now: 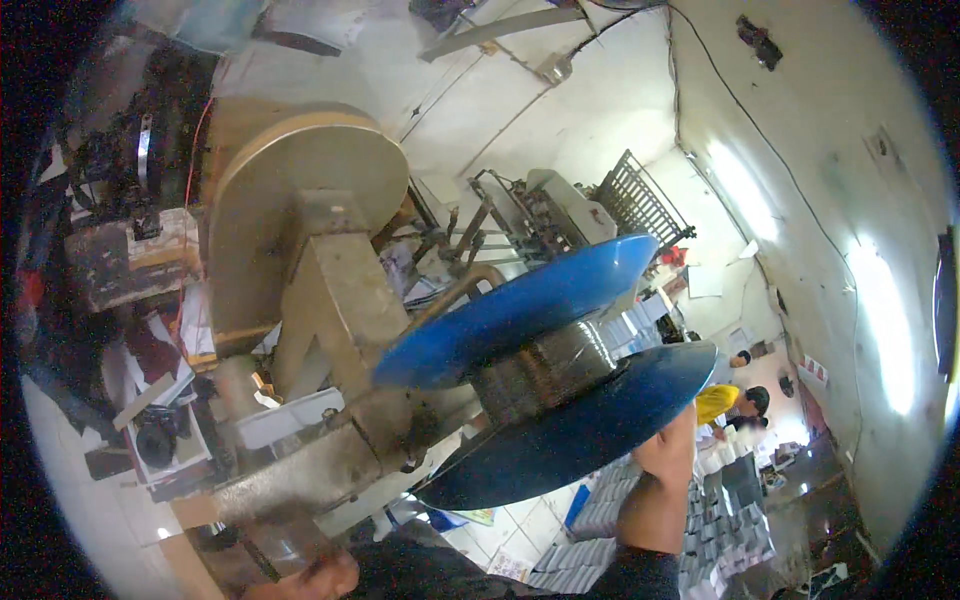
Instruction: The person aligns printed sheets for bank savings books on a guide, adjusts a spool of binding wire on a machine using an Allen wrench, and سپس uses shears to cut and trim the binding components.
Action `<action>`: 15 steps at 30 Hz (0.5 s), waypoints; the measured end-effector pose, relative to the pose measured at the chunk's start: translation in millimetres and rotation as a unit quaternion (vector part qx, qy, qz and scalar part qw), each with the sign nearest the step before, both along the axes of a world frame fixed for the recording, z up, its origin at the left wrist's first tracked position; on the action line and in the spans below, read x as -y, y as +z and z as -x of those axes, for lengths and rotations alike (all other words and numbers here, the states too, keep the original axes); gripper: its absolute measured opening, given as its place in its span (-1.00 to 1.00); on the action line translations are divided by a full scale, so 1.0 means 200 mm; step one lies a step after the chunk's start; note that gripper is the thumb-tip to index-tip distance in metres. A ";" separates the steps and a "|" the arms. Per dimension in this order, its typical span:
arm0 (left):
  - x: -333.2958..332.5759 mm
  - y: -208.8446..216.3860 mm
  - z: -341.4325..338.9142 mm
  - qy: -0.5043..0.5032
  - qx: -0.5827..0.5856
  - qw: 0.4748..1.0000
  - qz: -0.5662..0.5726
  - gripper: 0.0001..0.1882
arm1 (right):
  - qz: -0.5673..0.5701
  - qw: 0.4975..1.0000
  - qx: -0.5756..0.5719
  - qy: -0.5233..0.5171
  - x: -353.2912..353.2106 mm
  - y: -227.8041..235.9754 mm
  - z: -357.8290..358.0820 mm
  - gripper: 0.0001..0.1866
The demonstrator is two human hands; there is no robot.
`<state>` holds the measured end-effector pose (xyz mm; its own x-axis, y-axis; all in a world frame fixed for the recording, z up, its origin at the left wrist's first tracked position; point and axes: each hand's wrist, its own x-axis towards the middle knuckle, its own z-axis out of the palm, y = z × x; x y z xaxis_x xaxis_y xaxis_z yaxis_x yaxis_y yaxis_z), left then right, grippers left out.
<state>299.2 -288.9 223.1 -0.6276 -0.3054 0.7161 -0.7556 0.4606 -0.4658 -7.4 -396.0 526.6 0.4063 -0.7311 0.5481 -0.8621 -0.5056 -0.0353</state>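
Note:
A large blue spool (pixel 520 320) wound with thin dark wire (pixel 550 372) sits tilted beside a worn beige machine (pixel 350 300). My right hand (pixel 668 450) is at the rim of the spool's nearer flange, gripping its edge; part of the fingers is hidden behind the flange. Low in the picture, my left hand (pixel 320 578) is beside the lower part of the machine. Only its thumb side shows and the rest is cut off or hidden, so I cannot see whether it holds anything.
A big round beige disc (pixel 310 200) rises behind the machine's arm. To the left lies a cluttered tray (pixel 165 440). Stacks of paper (pixel 720 510) stand on the right, with a person in yellow (pixel 715 402) farther off. Metal machinery (pixel 540 215) stands at the back.

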 end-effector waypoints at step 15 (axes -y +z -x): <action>0.09 0.11 0.02 -0.117 -0.314 0.924 -0.184 -0.77 | -0.017 0.984 -0.162 -0.073 -0.13 0.02 0.05 -0.79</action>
<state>294.2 -307.8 245.0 -0.2036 -0.5091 0.8363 -0.6839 0.6852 0.2506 -17.3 -369.9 530.2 0.4457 -0.8102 0.3807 -0.8938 -0.3797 0.2384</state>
